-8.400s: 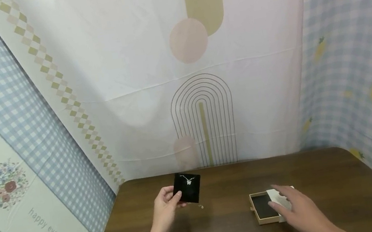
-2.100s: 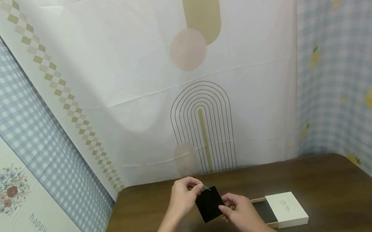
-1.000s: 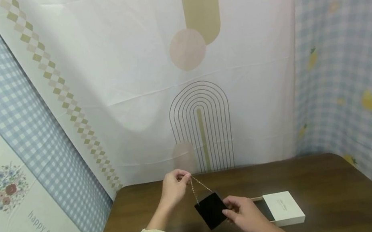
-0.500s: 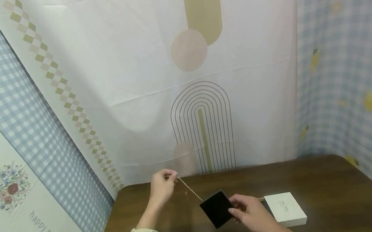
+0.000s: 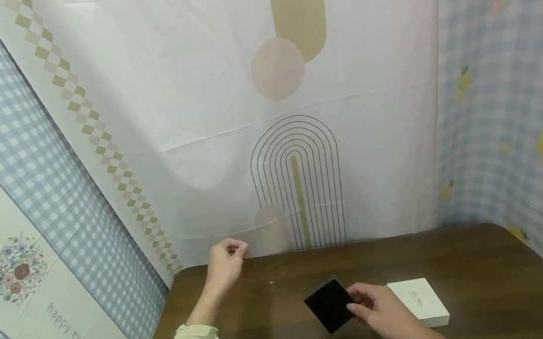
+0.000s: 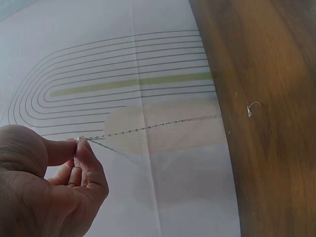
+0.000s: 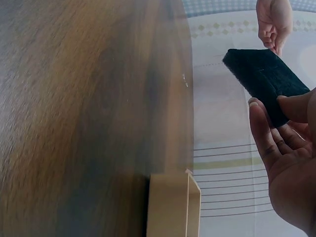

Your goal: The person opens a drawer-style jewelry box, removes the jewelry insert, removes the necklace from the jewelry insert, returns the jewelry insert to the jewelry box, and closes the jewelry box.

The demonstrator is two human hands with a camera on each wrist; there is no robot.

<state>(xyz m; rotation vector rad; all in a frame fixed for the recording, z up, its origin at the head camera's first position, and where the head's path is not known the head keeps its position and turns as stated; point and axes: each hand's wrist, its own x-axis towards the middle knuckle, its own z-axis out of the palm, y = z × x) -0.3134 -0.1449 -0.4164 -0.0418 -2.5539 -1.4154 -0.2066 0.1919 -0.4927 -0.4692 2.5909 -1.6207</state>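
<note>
My left hand [image 5: 225,263] pinches a thin silver necklace [image 6: 148,127] between thumb and fingertips, raised near the table's back edge. The chain hangs down from the pinch, and a small pale pendant [image 6: 250,109] dangles at its lower end in the left wrist view. Lower and to the right, my right hand [image 5: 379,309] grips one corner of a square black jewelry pad [image 5: 329,306], tilted above the table. From the side, in the right wrist view, the pad [image 7: 264,79] shows a thick, velvety edge. The necklace is apart from the pad.
Behind my right hand, a white box sleeve [image 5: 420,300] with small print lies on the brown wooden table [image 5: 456,259]. Its tan drawer [image 7: 170,207] shows in the right wrist view. A patterned white cloth [image 5: 385,145] hangs behind the table.
Earlier the left hand held the pad with the necklace on it. Since then the pad passed to the right hand, and the left hand drew the chain up and left, off the pad.
</note>
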